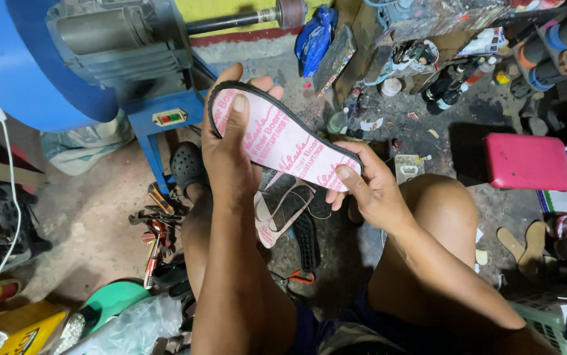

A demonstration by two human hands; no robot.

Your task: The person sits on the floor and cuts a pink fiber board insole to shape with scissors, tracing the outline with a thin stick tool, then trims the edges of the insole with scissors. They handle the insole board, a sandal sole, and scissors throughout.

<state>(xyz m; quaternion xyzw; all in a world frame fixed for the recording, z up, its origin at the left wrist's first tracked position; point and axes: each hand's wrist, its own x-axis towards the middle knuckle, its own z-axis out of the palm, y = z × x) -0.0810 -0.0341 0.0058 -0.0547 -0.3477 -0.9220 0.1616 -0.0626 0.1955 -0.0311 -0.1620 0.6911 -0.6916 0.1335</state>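
Observation:
Both my hands hold a shoe sole (282,137) with a pink fibre-board insole face and a black rubber rim, tilted from upper left to lower right. My left hand (231,148) grips its wider upper end, thumb pressed on the pink face. At the narrower lower end my right hand (367,190) pinches it, thumb on top. My bare knees sit below the hands.
On the floor under the sole lie a pink flip-flop (277,217) and a black sole (306,236). A blue machine (99,59) stands at upper left, hand tools (155,230) below it. A red stool (526,161) is at right, with bottles (451,89) and clutter behind.

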